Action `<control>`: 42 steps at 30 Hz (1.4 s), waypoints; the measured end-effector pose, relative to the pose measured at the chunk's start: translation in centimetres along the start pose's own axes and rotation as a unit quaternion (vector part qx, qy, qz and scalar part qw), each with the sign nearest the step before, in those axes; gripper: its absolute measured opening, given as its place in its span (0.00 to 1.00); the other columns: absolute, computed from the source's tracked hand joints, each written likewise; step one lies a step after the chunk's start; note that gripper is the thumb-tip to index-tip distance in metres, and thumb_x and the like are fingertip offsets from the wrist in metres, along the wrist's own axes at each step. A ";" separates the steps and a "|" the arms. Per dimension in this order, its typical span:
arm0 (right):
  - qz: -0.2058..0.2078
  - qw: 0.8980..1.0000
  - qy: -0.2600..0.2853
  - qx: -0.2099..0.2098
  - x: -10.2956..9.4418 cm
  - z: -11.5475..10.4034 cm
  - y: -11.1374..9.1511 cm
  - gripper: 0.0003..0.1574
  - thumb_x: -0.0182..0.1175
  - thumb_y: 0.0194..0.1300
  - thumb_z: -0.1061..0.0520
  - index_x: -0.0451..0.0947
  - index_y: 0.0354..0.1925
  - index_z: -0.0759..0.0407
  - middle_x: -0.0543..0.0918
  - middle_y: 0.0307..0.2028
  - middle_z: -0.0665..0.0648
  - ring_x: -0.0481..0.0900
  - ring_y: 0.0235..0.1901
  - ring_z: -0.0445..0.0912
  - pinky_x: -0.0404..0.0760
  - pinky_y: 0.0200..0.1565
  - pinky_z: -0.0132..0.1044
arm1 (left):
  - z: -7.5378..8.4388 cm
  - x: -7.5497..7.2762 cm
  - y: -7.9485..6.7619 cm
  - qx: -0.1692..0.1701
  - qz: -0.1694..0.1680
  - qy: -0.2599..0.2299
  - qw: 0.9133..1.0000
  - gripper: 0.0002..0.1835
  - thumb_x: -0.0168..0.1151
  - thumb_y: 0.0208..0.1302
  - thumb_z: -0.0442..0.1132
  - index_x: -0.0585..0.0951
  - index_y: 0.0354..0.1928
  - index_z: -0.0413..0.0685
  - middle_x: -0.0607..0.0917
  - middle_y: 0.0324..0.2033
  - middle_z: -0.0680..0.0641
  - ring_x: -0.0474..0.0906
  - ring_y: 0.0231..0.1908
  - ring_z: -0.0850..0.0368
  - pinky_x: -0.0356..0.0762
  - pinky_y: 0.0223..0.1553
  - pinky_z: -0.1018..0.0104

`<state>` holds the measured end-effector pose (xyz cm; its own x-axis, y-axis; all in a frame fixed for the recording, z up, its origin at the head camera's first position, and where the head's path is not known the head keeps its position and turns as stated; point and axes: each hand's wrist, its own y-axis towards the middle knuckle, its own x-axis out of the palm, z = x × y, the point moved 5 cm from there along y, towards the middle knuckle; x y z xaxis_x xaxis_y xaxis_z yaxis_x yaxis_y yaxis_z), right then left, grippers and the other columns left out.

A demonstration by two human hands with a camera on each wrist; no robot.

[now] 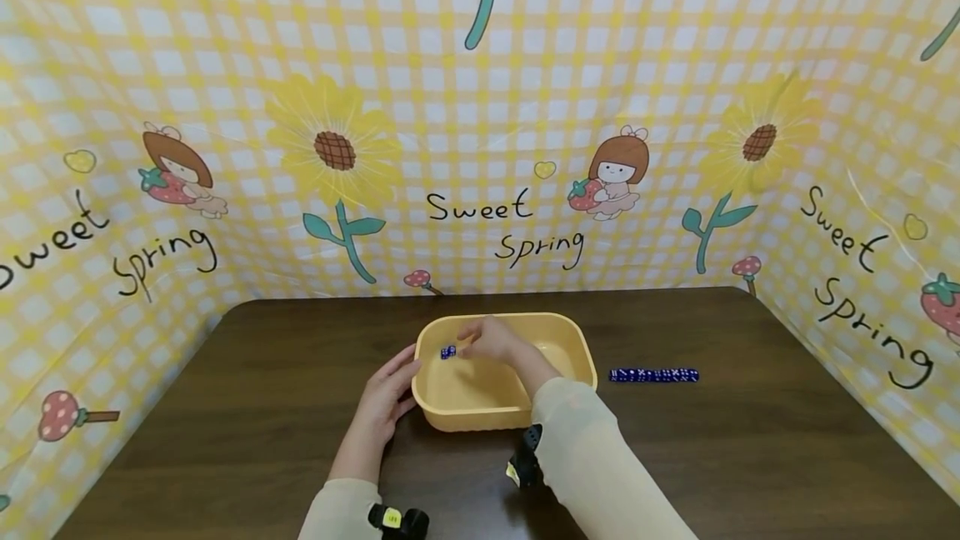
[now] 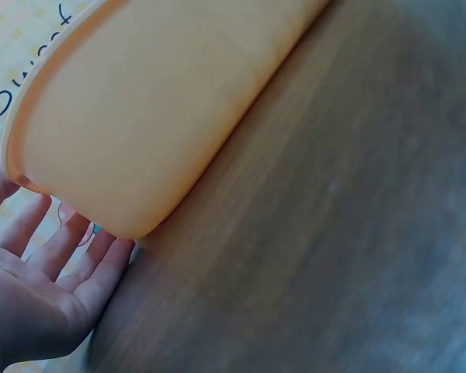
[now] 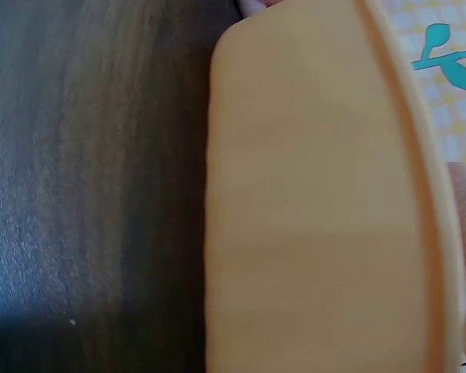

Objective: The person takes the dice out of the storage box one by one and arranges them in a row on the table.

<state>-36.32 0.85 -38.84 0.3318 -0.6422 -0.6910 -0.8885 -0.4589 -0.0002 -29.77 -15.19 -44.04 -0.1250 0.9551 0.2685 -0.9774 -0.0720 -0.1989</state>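
A yellow plastic basin point(image 1: 480, 419) stands on the dark wooden table. My left hand point(image 1: 387, 394) is at its left end, and in the left wrist view the extended fingers point(image 2: 62, 241) touch the outside wall under the rim. My right hand point(image 1: 491, 338) reaches over the near rim into the basin. Its fingertips are right beside a few blue dice point(image 1: 447, 352) with white dots, near the basin's left side. In the right wrist view the basin wall point(image 3: 318, 186) hides most of this hand.
Right of the basin, a straight row of blue dice point(image 1: 654, 375) lies on the table point(image 1: 750, 457). A yellow checked cloth point(image 1: 480, 123) with flowers and lettering hangs behind and along both sides.
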 end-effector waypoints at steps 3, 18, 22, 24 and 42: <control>0.002 1.000 -0.028 -0.004 0.6 0.7 0.5 0.19 0.63 0.49 0.59 0.77 0.42 0.62 0.79 0.38 0.58 0.74 0.37 0.48 0.70 0.37 0.33 | 0.0 0.0 0.0 -0.001 0.004 0.002 1.000 0.26 0.57 0.56 0.39 0.67 0.58 0.45 0.71 0.52 0.43 0.70 0.47 0.51 0.70 0.38 0.61; -0.011 0.996 -0.090 -0.008 5.2 8.7 8.2 0.20 0.66 0.43 0.53 0.80 0.40 0.53 0.79 0.37 0.49 0.74 0.33 0.42 0.71 0.35 0.33 | 0.0 0.0 -0.1 0.001 -0.002 -0.003 1.000 0.25 0.55 0.58 0.38 0.66 0.59 0.45 0.69 0.54 0.42 0.69 0.48 0.50 0.69 0.40 0.59; -0.014 0.995 -0.102 0.014 2.8 1.7 3.0 0.19 0.62 0.47 0.61 0.78 0.42 0.61 0.79 0.40 0.55 0.73 0.37 0.45 0.69 0.39 0.32 | 0.2 -0.1 -0.2 0.006 -0.001 -0.005 1.000 0.25 0.55 0.57 0.39 0.66 0.59 0.45 0.69 0.54 0.42 0.69 0.48 0.50 0.69 0.39 0.60; -0.016 0.994 -0.107 0.018 2.3 0.2 1.8 0.19 0.62 0.48 0.61 0.78 0.42 0.62 0.78 0.42 0.56 0.73 0.39 0.46 0.68 0.41 0.32 | 0.2 -0.1 -0.2 0.007 -0.002 -0.005 1.000 0.26 0.56 0.57 0.39 0.66 0.58 0.45 0.70 0.53 0.42 0.69 0.48 0.50 0.69 0.39 0.60; 0.003 0.983 -0.177 0.053 3.0 0.2 1.8 0.07 0.64 0.45 0.52 0.78 0.24 0.53 0.76 0.22 0.45 0.70 0.23 0.41 0.68 0.29 0.31 | 0.1 0.0 -0.1 0.008 -0.006 -0.005 1.000 0.27 0.58 0.55 0.40 0.67 0.58 0.44 0.72 0.52 0.43 0.70 0.46 0.50 0.69 0.39 0.59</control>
<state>-37.03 -1.76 -41.09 0.2125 -0.3812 -0.8998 -0.9242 -0.3774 -0.0584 -29.69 -15.22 -43.90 -0.1150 0.9529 0.2808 -0.9814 -0.0653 -0.1804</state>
